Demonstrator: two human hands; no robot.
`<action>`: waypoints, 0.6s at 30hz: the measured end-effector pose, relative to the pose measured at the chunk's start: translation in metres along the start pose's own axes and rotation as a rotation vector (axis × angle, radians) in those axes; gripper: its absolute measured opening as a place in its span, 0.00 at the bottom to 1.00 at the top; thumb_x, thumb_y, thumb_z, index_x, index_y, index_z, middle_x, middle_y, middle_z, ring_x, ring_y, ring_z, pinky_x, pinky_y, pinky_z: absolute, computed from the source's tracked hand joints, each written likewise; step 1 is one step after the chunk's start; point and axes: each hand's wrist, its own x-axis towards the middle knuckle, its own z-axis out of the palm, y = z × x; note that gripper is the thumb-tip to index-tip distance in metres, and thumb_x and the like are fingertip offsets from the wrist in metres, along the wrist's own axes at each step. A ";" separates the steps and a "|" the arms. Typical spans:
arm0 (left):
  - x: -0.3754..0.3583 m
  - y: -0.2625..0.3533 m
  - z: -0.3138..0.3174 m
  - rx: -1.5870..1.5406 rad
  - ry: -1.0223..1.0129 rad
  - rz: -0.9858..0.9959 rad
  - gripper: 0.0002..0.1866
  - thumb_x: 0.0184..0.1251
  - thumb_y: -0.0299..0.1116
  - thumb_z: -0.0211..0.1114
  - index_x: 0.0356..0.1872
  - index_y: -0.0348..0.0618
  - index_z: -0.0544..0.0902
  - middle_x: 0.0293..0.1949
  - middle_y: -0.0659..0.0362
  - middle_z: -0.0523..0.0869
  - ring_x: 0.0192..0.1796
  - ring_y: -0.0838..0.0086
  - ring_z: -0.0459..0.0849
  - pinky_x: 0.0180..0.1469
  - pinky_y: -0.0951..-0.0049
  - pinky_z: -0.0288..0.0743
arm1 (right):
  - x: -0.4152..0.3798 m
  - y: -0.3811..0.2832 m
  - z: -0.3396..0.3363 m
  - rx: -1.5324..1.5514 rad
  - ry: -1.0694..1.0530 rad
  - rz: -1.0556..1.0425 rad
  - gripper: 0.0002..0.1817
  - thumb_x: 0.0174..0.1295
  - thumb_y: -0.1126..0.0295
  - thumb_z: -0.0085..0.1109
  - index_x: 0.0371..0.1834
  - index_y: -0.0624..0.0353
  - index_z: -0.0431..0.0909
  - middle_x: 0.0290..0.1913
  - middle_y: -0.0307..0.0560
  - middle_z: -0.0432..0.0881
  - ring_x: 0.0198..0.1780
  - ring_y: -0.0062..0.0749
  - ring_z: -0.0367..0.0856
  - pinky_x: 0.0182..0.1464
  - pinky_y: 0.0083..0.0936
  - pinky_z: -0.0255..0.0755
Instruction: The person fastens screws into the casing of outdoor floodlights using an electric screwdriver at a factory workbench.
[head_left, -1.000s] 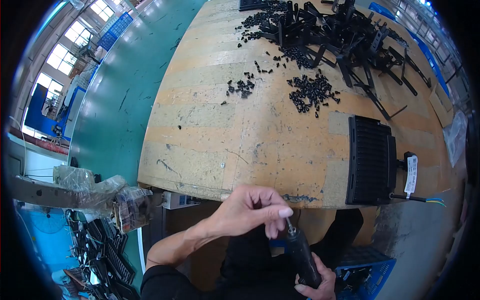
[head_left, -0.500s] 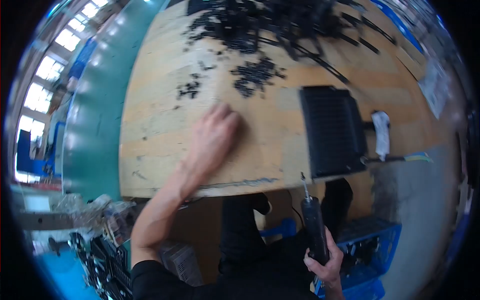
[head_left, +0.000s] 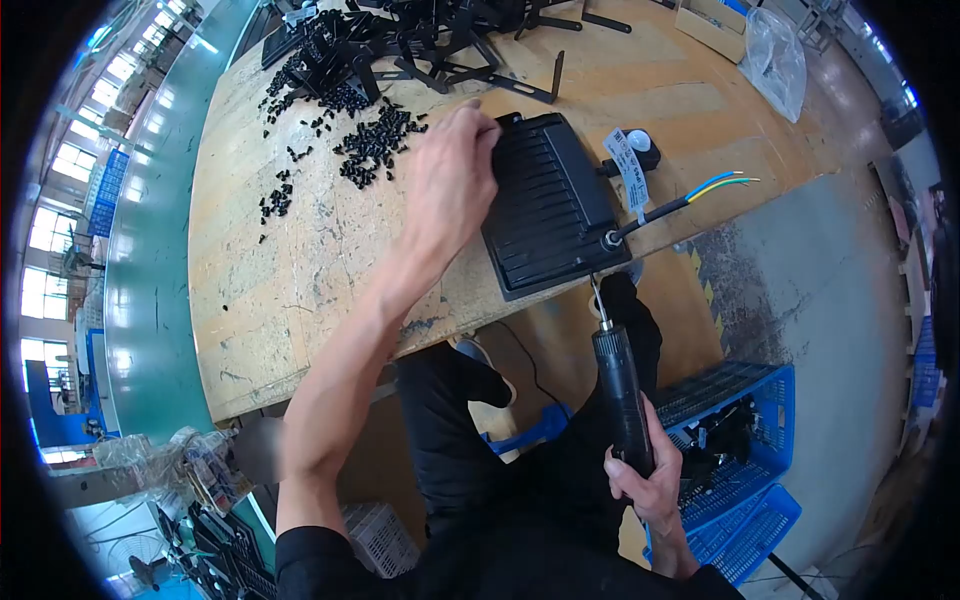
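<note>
My right hand (head_left: 648, 478) is wrapped round a black electric screwdriver (head_left: 622, 395), its bit pointing up at the near edge of a floodlight (head_left: 550, 205). The floodlight lies on the table with its ribbed black back facing up. From its right side come a short cable (head_left: 660, 210) with bare coloured wires and a small sensor (head_left: 642, 148) with a white tag (head_left: 626, 166). My left hand (head_left: 450, 175) is at the floodlight's far left corner, fingers curled together; what they hold, if anything, is hidden. Left of it lies a pile of small black screws (head_left: 378, 145).
Black metal brackets (head_left: 480, 60) are heaped at the back of the wooden table (head_left: 300, 330). A plastic bag (head_left: 775, 65) and a cardboard box (head_left: 712, 28) sit at the back right. Blue crates (head_left: 740, 440) stand at my lower right; a green surface (head_left: 160, 270) runs along the left.
My left hand has gone from the bare tabletop near the screws to the floodlight's far corner. The view has shifted, and the screwdriver bit stays close by the floodlight's near edge.
</note>
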 end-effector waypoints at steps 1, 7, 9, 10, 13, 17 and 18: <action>0.006 -0.001 0.009 0.008 -0.018 -0.021 0.08 0.80 0.30 0.64 0.50 0.36 0.85 0.55 0.42 0.91 0.53 0.46 0.91 0.56 0.58 0.83 | 0.002 0.000 0.000 0.005 -0.001 -0.004 0.51 0.62 0.73 0.74 0.86 0.71 0.55 0.39 0.43 0.83 0.26 0.16 0.80 0.27 0.16 0.74; 0.010 -0.006 0.023 -0.113 0.003 -0.071 0.11 0.82 0.34 0.64 0.50 0.36 0.86 0.38 0.47 0.92 0.36 0.59 0.90 0.42 0.63 0.80 | 0.002 -0.002 0.001 -0.030 -0.032 -0.008 0.50 0.64 0.73 0.73 0.86 0.72 0.55 0.36 0.43 0.82 0.25 0.18 0.80 0.26 0.17 0.74; 0.009 -0.007 0.020 -0.134 0.038 -0.055 0.11 0.82 0.34 0.64 0.51 0.36 0.86 0.34 0.48 0.91 0.33 0.62 0.88 0.40 0.64 0.79 | 0.000 -0.005 0.002 -0.020 -0.067 -0.021 0.50 0.64 0.73 0.73 0.86 0.72 0.55 0.35 0.43 0.82 0.25 0.18 0.80 0.26 0.17 0.75; 0.008 -0.005 0.021 -0.139 0.025 -0.083 0.11 0.83 0.34 0.64 0.51 0.36 0.86 0.34 0.48 0.91 0.33 0.63 0.88 0.40 0.64 0.79 | 0.000 -0.008 0.003 -0.023 -0.071 -0.021 0.50 0.64 0.73 0.73 0.86 0.72 0.55 0.35 0.43 0.82 0.25 0.18 0.80 0.26 0.17 0.75; 0.008 -0.004 0.023 -0.151 0.026 -0.093 0.11 0.83 0.34 0.64 0.51 0.36 0.86 0.35 0.48 0.91 0.33 0.63 0.88 0.41 0.64 0.80 | -0.001 -0.014 0.005 0.101 -0.069 0.042 0.49 0.64 0.73 0.72 0.86 0.72 0.54 0.34 0.43 0.82 0.24 0.19 0.80 0.25 0.18 0.75; 0.008 -0.003 0.023 -0.175 0.040 -0.088 0.11 0.83 0.33 0.63 0.51 0.35 0.87 0.36 0.47 0.91 0.35 0.60 0.91 0.41 0.63 0.80 | -0.005 -0.013 0.010 0.034 -0.054 0.028 0.49 0.65 0.73 0.71 0.86 0.71 0.54 0.33 0.43 0.81 0.23 0.20 0.80 0.24 0.18 0.74; 0.008 -0.003 0.023 -0.175 0.045 -0.088 0.11 0.83 0.33 0.63 0.51 0.35 0.87 0.36 0.47 0.91 0.35 0.60 0.91 0.41 0.63 0.80 | -0.006 -0.013 0.012 0.003 -0.042 0.017 0.48 0.65 0.73 0.70 0.86 0.71 0.54 0.33 0.43 0.81 0.23 0.20 0.80 0.24 0.18 0.73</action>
